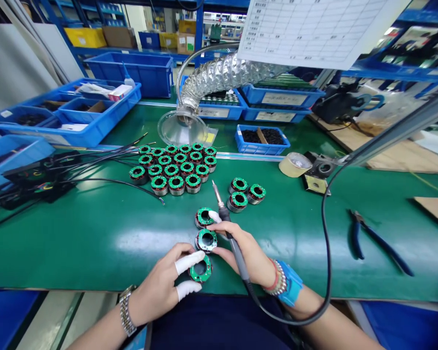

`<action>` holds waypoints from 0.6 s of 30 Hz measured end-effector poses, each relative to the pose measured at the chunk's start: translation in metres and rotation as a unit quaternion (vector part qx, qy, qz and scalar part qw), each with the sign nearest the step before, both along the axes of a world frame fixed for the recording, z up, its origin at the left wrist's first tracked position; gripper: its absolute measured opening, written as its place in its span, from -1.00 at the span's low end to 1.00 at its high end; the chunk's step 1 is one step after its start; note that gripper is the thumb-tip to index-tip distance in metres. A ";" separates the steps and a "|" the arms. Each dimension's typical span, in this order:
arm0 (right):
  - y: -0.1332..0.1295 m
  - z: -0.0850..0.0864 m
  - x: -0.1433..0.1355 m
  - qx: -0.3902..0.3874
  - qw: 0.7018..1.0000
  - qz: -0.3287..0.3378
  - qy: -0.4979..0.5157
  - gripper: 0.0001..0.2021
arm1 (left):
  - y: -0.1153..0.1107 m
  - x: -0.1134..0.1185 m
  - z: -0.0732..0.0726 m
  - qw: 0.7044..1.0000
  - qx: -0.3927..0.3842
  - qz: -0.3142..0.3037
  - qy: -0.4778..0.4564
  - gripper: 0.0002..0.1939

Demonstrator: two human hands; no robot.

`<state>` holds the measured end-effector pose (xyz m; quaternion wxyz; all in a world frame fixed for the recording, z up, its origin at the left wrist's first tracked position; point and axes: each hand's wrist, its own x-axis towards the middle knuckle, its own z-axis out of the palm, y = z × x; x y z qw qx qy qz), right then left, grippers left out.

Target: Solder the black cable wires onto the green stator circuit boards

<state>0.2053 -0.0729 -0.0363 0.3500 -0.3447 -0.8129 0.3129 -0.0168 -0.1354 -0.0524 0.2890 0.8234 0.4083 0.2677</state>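
My left hand, with white finger cots on two fingers, grips the nearest motor stator, a wound ring topped by a green circuit board, near the table's front edge. A soldering iron lies in my right hand, its tip pointing up and away from me. Fingers of that same hand also touch the sides of a second stator, just beyond the first. Behind that one, a third stator is partly covered by a right fingertip in a white cot.
Several stators stand grouped mid-table; three more sit to their right. Black cables spread at left. A fume hose with funnel hangs behind. Pliers, a tape roll and a blue parts bin are at right.
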 end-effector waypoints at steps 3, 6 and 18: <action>-0.001 -0.001 -0.003 0.007 1.000 0.011 0.007 -0.58 | 0.004 -0.001 0.004 0.999 -0.022 -0.037 -0.013 -0.47; -0.005 -0.003 -0.003 0.016 1.000 0.018 -0.001 -0.57 | 0.005 -0.001 0.005 0.998 -0.037 -0.053 -0.015 -0.46; 0.042 0.012 -0.010 0.068 0.994 -0.049 -0.071 -0.53 | 0.021 -0.043 0.013 0.987 -0.021 0.161 0.008 -0.68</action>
